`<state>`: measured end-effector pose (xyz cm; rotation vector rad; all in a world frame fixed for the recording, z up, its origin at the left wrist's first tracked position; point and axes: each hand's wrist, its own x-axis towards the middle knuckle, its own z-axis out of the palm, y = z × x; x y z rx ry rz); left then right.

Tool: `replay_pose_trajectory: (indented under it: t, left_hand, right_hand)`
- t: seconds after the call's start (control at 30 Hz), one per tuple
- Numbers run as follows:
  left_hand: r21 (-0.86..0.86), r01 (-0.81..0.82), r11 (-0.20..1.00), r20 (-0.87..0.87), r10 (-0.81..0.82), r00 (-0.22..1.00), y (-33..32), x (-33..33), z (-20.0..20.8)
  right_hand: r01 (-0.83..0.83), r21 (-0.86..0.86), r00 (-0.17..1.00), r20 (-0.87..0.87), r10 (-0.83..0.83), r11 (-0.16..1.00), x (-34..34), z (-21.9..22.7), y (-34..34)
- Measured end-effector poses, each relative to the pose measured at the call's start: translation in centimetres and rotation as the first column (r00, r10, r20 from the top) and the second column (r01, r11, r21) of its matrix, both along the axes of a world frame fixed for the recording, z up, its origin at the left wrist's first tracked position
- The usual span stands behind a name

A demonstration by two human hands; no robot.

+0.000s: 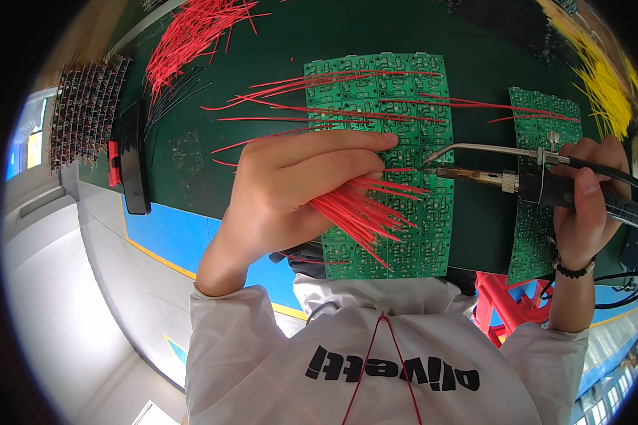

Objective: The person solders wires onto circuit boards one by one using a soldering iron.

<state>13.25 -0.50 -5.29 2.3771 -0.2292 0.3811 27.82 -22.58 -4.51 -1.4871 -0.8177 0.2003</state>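
My left hand [290, 177] is closed round a bundle of red wires [365, 216], whose ends fan out over a green circuit board panel [432, 244]. Its thumb and index finger point at the board, and one red wire reaches from the fingertips toward the soldering tip. In my right hand [592, 191] is a soldering iron [539, 188] with a thin bent metal tube clamped above it. Both the iron's tip and the tube's end meet at the board near that wire's end. Several red wires [333, 113] stick out from the panel's upper rows.
A second green panel [528, 244] lies under my right hand. At the far left are a heap of red wires [195, 39], a dark phone-like slab [136, 159] and stacked boards [88, 113]. Yellow wires [606, 88] lie at the far right. A red stool [507, 304] stands below the table edge.
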Motion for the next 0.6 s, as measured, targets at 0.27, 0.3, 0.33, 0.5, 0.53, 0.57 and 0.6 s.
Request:
replay_pose_trajectory:
  t: [0.27,0.3,0.33,0.5,0.53,0.57,0.6]
  left_hand:
    - [-0.022,0.011,1.000,0.046,-0.010,0.999,0.18,0.29,-0.11]
    - [-0.025,0.014,1.000,0.045,-0.012,0.999,0.17,0.32,-0.18]
    - [-0.027,0.015,1.000,0.043,-0.014,0.999,0.16,0.31,-0.24]
    - [-0.021,0.020,1.000,0.045,-0.019,0.999,0.17,0.35,-0.30]
    - [-0.016,0.019,1.000,0.046,-0.018,0.999,0.18,0.34,-0.26]
    - [-0.016,0.018,1.000,0.046,-0.018,0.999,0.15,0.34,-0.27]
    - [-0.015,0.015,1.000,0.051,-0.014,0.999,0.09,0.36,-0.28]
  right_hand:
    - [0.019,0.034,1.000,0.019,-0.020,0.999,0.14,-0.14,-0.04]
    - [0.019,0.034,1.000,0.019,-0.020,0.999,0.15,-0.10,-0.07]
    - [0.022,0.014,1.000,0.013,-0.022,1.000,0.13,-0.04,-0.14]
    - [-0.014,0.005,1.000,0.016,0.013,1.000,0.32,-0.14,-0.30]
    - [-0.009,-0.005,1.000,0.027,0.009,1.000,0.30,-0.13,-0.28]
    - [-0.005,-0.015,0.999,0.039,0.005,1.000,0.30,-0.12,-0.27]
    - [-0.005,-0.015,0.999,0.039,0.006,1.000,0.33,-0.15,-0.28]
